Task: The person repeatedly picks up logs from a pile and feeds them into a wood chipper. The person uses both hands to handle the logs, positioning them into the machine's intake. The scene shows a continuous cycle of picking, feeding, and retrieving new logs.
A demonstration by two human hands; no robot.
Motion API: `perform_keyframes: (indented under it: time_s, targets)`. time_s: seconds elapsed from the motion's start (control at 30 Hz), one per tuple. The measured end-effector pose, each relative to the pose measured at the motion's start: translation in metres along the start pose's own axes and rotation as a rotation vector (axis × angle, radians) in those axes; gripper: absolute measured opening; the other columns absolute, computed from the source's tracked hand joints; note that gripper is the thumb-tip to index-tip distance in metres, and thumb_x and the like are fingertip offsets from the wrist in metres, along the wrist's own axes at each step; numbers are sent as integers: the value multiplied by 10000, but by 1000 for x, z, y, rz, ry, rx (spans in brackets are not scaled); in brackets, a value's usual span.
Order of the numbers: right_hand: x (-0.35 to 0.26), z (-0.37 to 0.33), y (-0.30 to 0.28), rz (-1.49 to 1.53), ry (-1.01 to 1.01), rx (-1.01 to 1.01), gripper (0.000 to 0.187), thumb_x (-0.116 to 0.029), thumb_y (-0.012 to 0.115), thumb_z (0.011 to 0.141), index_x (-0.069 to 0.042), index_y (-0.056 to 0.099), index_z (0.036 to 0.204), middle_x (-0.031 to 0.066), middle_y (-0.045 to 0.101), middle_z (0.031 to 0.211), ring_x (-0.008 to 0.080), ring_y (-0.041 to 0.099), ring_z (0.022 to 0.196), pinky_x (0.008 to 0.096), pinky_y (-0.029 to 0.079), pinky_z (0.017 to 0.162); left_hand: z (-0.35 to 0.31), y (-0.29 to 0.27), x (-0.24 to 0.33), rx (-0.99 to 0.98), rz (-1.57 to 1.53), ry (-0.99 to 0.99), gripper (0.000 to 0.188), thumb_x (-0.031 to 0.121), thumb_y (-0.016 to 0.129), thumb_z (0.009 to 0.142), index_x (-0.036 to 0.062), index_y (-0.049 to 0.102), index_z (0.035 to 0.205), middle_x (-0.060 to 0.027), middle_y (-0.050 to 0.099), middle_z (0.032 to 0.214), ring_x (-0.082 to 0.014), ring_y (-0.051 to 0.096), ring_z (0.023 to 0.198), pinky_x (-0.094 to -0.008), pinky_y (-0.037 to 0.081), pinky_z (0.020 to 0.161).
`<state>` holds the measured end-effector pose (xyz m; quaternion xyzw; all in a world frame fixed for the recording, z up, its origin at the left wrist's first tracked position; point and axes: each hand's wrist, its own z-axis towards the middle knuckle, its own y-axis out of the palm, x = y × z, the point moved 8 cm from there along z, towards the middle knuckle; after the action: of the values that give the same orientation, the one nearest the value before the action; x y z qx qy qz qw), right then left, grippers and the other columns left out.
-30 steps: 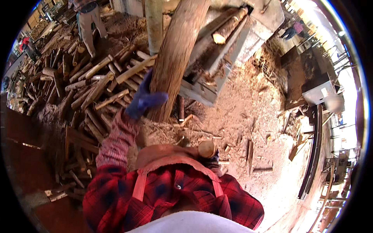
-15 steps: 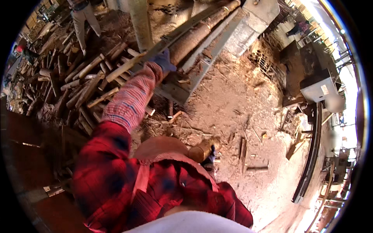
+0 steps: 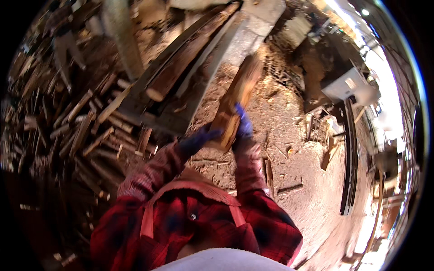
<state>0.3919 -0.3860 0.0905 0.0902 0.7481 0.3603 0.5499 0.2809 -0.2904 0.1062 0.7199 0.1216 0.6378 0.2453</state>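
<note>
Blue-gloved fingers [image 3: 212, 133] of the left hand [image 3: 199, 139] curl against the near end of a short split log of pale, orange-brown wood [image 3: 236, 100], while the right hand [image 3: 243, 125], gloved the same, wraps its fingers round the log's right edge; both hands are closed on it. Half a second ago only the left arm reached out, toward the long grey metal trough of the wood-splitting machine [image 3: 190, 86], and the right hand stayed low by the chest with a small round piece. Now both arms stretch forward and this log is lifted between them, so the work appears to have passed from reaching to carrying a piece.

The log is held up in the air, tilted away from the person, its far end pointing toward the machine's right flank, over the sawdust-covered ground [image 3: 294, 180]. Its cut face looks fresh and fibrous, the bark side darker. A longer dark log [image 3: 190, 63] lies in the trough, and a heap of split firewood [image 3: 77, 126] lies to the left.
</note>
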Motion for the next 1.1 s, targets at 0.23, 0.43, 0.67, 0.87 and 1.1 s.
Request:
perform_keyframes:
  time_s: [0.23,0.43,0.67,0.87,1.1]
  targets:
    - [-113,54,169,-413,-396,-474,527,-332,432,958,38,433,1332,228,515,1285,339,540,1152,471,467,975,10,0,139,184,-37,489,815,237,742,780,21,288,1422,-99,490,1308,-193,504,1168,-341,416,990]
    - [19,135,167,-286,111,-472,548,-356,581,891,58,523,1245,153,594,1189,245,569,1085,362,447,967,18,-89,84,329,-252,673,741,312,725,798,6,364,1368,-114,548,1234,-203,571,1079,-340,474,932]
    - [113,105,126,-210,211,-464,506,-343,605,884,-18,529,1265,102,612,1157,245,591,1036,369,470,928,-34,-140,-4,409,-265,131,692,301,753,769,-7,434,1301,-138,614,1113,-235,647,921,-334,548,794]
    - [114,34,138,-98,292,-328,540,-350,611,894,-3,503,1293,102,554,1248,227,535,1110,344,450,935,-142,-128,8,587,308,181,756,302,767,743,-16,407,1327,-165,564,1204,-245,594,1044,-353,509,858]
    - [137,-78,159,162,419,-82,675,-536,617,834,-54,494,1289,128,600,1112,269,580,1010,393,501,850,-221,-49,3,87,-547,-152,703,436,603,859,25,365,1376,-174,524,1277,-291,550,1136,-417,436,992]
